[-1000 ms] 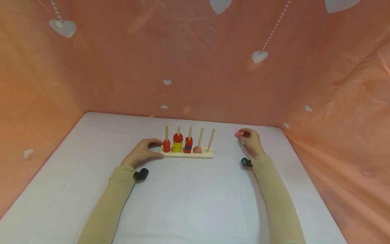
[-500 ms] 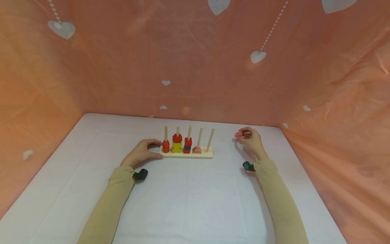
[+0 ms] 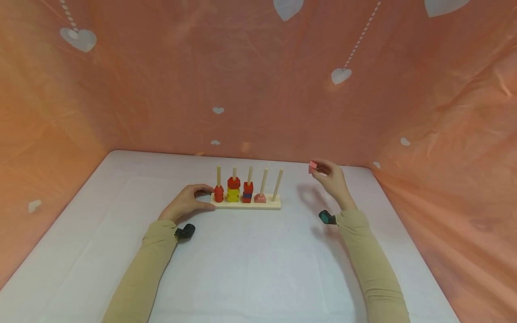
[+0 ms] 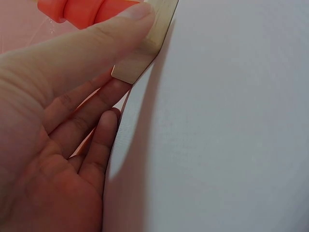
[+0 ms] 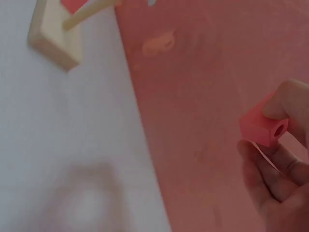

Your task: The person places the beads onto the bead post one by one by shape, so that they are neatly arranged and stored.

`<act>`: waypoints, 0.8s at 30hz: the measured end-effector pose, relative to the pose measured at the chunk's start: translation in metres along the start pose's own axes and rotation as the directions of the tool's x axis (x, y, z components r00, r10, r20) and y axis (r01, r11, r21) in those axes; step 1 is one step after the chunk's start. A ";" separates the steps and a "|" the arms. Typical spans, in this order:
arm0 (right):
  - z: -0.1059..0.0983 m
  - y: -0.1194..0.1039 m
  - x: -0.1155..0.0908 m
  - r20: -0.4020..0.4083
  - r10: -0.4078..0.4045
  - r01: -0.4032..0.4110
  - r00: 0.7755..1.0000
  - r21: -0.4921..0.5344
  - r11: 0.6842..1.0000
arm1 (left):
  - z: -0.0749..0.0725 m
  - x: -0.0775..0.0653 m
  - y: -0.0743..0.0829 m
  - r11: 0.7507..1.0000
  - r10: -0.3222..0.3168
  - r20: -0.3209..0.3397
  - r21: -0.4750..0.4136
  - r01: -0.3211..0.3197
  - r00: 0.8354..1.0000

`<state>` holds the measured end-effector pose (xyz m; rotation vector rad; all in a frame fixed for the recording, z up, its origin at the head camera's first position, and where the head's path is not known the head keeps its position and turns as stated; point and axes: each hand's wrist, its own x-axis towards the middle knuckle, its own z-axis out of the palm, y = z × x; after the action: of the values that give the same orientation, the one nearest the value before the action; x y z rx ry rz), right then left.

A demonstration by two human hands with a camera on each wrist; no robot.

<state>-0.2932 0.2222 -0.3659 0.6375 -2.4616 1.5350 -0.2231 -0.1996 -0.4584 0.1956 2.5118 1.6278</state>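
A light wooden peg board [image 3: 246, 206] with several upright pegs stands on the table. My left hand [image 3: 186, 201] holds its left end, thumb in front and fingers behind; the left wrist view shows the thumb across the board's end [image 4: 140, 60]. To the right and raised above the table, my right hand [image 3: 332, 178] pinches a pink block [image 5: 263, 123] between thumb and fingers. A hole shows in one face of that block. On the board, a similar pink block [image 3: 260, 198] sits on the fourth peg, and the rightmost peg [image 3: 278, 185] is bare.
Red beads [image 3: 219, 194] sit on the first peg, red and yellow blocks [image 3: 233, 194] on the second, red and blue blocks [image 3: 247, 197] on the third. A white table [image 3: 250, 260] lies below. An orange curtain [image 3: 258, 89] with hearts hangs behind and at the sides.
My right hand has lifted the pink block higher off the table and turned it. The left hand stays at the board's end.
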 end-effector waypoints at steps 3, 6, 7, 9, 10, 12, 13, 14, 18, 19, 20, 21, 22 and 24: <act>0.001 -0.014 0.003 0.016 -0.024 0.023 1.000 0.049 0.999 | 0.000 0.000 -0.001 1.000 0.006 0.000 -0.002 -0.006 1.000; 0.002 -0.028 0.006 0.024 -0.068 0.066 0.997 0.064 0.996 | 0.000 0.000 -0.001 1.000 0.008 0.000 -0.003 -0.008 1.000; 0.003 -0.032 0.007 0.027 -0.084 0.082 0.996 0.067 0.994 | 0.000 0.000 -0.001 1.000 0.010 0.001 -0.001 -0.010 1.000; 0.004 -0.041 0.008 0.032 -0.117 0.115 0.993 0.072 0.991 | 0.000 0.000 0.000 1.000 0.010 0.001 0.001 -0.010 1.000; 0.005 -0.045 0.009 0.031 -0.138 0.135 0.990 0.078 0.988 | 0.000 0.000 0.000 1.000 0.011 0.001 0.003 -0.011 1.000; 0.008 -0.052 0.009 0.031 -0.171 0.167 0.985 0.095 0.981 | 0.000 0.000 0.001 1.000 0.013 0.002 0.007 -0.013 1.000; 0.010 -0.056 0.009 0.030 -0.185 0.181 0.982 0.106 0.978 | 0.001 0.000 0.001 1.000 0.013 0.001 0.007 -0.013 1.000; 0.012 -0.059 0.010 0.031 -0.200 0.195 0.979 0.116 0.974 | 0.001 0.000 0.001 1.000 0.013 0.000 0.005 -0.013 1.000; 0.021 -0.070 0.009 0.041 -0.247 0.238 0.968 0.146 0.960 | 0.001 0.001 0.000 1.000 0.015 -0.005 -0.001 -0.015 1.000; 0.024 -0.072 0.008 0.048 -0.255 0.245 0.966 0.153 0.957 | 0.001 0.001 0.000 1.000 0.016 -0.005 -0.003 -0.016 1.000; 0.027 -0.074 0.007 0.055 -0.264 0.253 0.963 0.161 0.954 | 0.001 0.000 0.000 1.000 0.017 -0.005 -0.002 -0.017 1.000; 0.030 -0.076 0.007 0.062 -0.271 0.257 0.961 0.169 0.951 | 0.001 0.000 -0.001 1.000 0.018 -0.006 0.000 -0.018 1.000; 0.033 -0.077 0.006 0.071 -0.274 0.259 0.959 0.176 0.950 | 0.002 0.000 -0.001 1.000 0.019 -0.007 0.000 -0.019 1.000; 0.039 -0.079 0.005 0.089 -0.284 0.264 0.955 0.183 0.947 | 0.002 0.000 -0.001 1.000 0.013 -0.009 0.005 -0.013 1.000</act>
<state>-0.2599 0.1564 -0.3179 1.0768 -2.2134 1.6444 -0.2224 -0.1983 -0.4604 0.2053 2.5269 1.6314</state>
